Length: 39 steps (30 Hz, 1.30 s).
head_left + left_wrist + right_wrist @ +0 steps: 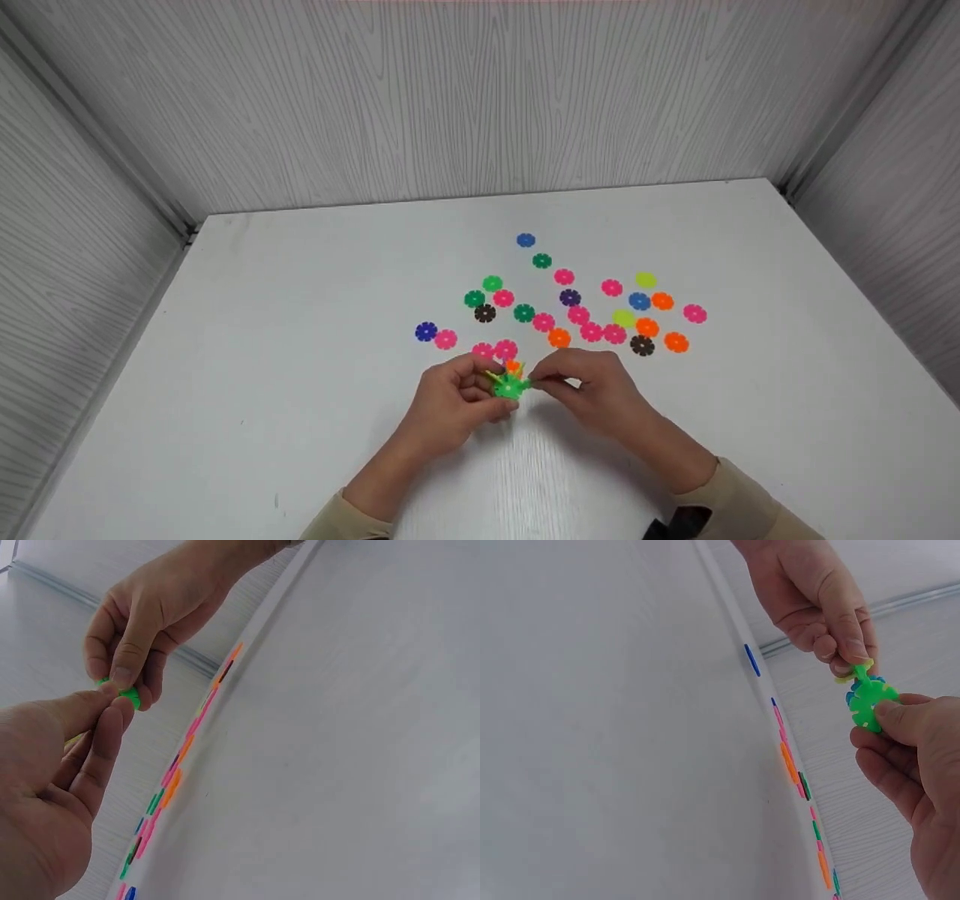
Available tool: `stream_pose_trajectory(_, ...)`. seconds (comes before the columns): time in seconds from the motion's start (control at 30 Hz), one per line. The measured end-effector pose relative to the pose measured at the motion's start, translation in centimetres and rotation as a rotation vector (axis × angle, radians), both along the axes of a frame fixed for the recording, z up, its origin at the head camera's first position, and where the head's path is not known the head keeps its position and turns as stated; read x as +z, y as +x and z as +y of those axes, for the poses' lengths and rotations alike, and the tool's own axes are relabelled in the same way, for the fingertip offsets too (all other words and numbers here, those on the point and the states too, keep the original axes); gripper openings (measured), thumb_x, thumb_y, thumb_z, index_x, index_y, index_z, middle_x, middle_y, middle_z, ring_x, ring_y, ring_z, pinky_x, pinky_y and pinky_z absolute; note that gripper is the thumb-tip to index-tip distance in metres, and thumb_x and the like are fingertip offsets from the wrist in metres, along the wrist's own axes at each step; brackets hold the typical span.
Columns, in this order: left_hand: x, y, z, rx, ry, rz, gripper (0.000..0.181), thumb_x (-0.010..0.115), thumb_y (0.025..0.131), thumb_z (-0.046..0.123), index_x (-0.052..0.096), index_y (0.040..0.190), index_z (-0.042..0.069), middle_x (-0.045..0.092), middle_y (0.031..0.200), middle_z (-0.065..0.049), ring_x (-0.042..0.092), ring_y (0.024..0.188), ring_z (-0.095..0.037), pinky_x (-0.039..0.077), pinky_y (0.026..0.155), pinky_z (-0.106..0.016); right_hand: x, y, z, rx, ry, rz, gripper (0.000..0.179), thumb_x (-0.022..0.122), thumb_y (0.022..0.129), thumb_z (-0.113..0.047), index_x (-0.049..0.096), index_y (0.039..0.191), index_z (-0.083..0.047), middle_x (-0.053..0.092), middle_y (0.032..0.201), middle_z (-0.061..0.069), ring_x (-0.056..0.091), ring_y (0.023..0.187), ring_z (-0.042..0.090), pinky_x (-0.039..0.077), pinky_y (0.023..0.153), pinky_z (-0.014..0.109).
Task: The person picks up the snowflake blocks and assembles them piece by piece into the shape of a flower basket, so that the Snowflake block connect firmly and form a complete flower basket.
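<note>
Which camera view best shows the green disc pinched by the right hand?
The right wrist view: the green disc faces the camera, notches visible. The head view shows a small green edge at the right hand; the left wrist view, only green slivers.

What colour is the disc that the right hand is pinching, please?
The disc is bright green, seen best in the right wrist view.

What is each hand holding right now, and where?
The left hand holds the cluster of joined discs by its outer pieces; the right hand pinches a green disc near its rim.
</note>
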<state>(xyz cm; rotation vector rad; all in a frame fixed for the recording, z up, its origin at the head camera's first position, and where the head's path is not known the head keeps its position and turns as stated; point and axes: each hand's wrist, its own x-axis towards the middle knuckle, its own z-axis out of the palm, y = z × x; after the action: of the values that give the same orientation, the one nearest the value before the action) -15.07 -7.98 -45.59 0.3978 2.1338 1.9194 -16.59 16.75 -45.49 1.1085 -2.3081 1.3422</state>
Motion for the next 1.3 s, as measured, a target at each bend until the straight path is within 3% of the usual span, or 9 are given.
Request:
stream_pose_trajectory(0.33,-0.3,0.2,0.2,0.008,0.015,0.002,0.036,0.088,0.089,0.012,0.068,0.117,0.005,0.076,0.096,-0.008,0.078,0.088,-0.025,0.064,0.081,-0.035,-0.2,-0.2,0.1,0.009,-0.006,0.008,0.023,0.081,0.089,0.005,0.081,0.106,-0.011,0.080,0.099,-0.002,0.078,0.091,0.023,0.062,0.083,0.025)
stream_pose_trajectory(0.5,-0.1,0.1,0.0,0.010,0.037,0.010,0.041,0.089,0.088,0.014,0.068,0.122,0.004,0.078,0.096,-0.009,0.079,0.087,-0.026,0.064,0.081,-0.034,-0.1,-0.7,0.5,-0.010,-0.011,-0.007,0.019,0.081,0.091,0.001,0.081,0.106,-0.011,0.079,0.100,-0.003,0.076,0.093,0.017,0.062,0.082,0.025)
stream_pose_trajectory(0.67,0.0,-0.4,-0.7,0.031,-0.030,0.128,0.030,0.083,0.094,0.018,0.076,0.121,0.008,0.076,0.093,-0.005,0.074,0.077,-0.024,0.061,0.070,-0.027,-0.1,-1.0,1.0,-0.032,-0.006,-0.055,0.018,0.079,0.094,-0.001,0.080,0.108,-0.011,0.078,0.102,-0.005,0.073,0.094,0.015,0.061,0.082,0.026)
stream_pose_trajectory(0.77,-0.1,-0.8,-1.0,0.063,-0.106,0.230,0.017,0.081,0.096,0.021,0.082,0.112,0.017,0.073,0.095,0.001,0.068,0.082,-0.022,0.057,0.069,-0.026,-0.2,-1.1,1.1,-0.036,-0.019,-0.117,0.018,0.078,0.095,-0.004,0.080,0.110,-0.013,0.078,0.104,-0.006,0.073,0.096,0.015,0.062,0.083,0.027)
stream_pose_trajectory(0.87,-0.2,-1.0,-1.2,0.086,-0.142,0.279,0.009,0.081,0.097,0.024,0.083,0.105,0.023,0.071,0.100,0.004,0.065,0.093,-0.020,0.056,0.075,-0.028,-0.1,-1.1,1.1,-0.058,-0.031,-0.193,0.020,0.078,0.096,-0.007,0.080,0.114,-0.017,0.077,0.107,-0.008,0.073,0.099,0.014,0.062,0.086,0.029)
stream_pose_trajectory(1.1,-0.2,-1.4,-1.8,0.141,-0.138,0.285,0.008,0.080,0.097,0.022,0.083,0.105,0.022,0.073,0.104,0.005,0.066,0.102,-0.019,0.057,0.081,-0.030,-0.5,-1.7,0.5,-0.170,0.001,-0.441,0.027,0.080,0.096,-0.011,0.076,0.122,-0.016,0.077,0.114,0.000,0.073,0.104,0.015,0.061,0.092,0.029)
stream_pose_trajectory(1.2,-0.1,-1.6,-2.0,0.175,-0.123,0.277,0.009,0.079,0.098,0.019,0.082,0.106,0.019,0.074,0.104,0.003,0.067,0.099,-0.019,0.057,0.081,-0.027,-0.8,-2.1,0.1,-0.219,0.048,-0.550,0.028,0.082,0.095,-0.015,0.076,0.123,-0.019,0.076,0.113,-0.002,0.071,0.105,0.016,0.061,0.091,0.029)
stream_pose_trajectory(1.3,0.1,-1.8,-2.1,0.196,-0.108,0.260,0.009,0.078,0.099,0.018,0.081,0.108,0.017,0.075,0.104,0.002,0.068,0.097,-0.020,0.057,0.081,-0.025,-1.0,-2.5,-0.5,-0.242,0.099,-0.601,0.029,0.082,0.095,-0.019,0.076,0.123,-0.023,0.074,0.112,-0.007,0.069,0.106,0.018,0.061,0.091,0.031)
